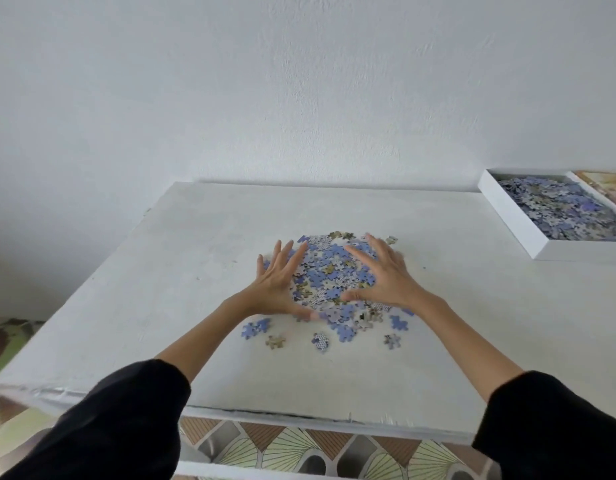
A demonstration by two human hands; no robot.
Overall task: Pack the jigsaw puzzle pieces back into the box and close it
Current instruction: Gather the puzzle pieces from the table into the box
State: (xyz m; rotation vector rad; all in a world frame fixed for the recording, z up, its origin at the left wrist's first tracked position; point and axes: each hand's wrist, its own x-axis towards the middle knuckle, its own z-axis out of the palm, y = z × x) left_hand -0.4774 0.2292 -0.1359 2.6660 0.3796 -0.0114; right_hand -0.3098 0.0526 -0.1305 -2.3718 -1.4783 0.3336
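Soft, even daylight; faint shadows; wide-angle bending at edges; slight motion blur on left thumb.

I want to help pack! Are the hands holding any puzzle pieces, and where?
Nothing is held. The left hand and right hand are open, fingers spread, at either side of the pile of puzzle pieces.

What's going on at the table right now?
A person is gathering a pile of puzzle pieces on the white table. The left hand and right hand lie spread on either side of it, fingers straight. A few stray pieces sit nearer the person. The box at the far right is open and already holds many pieces.
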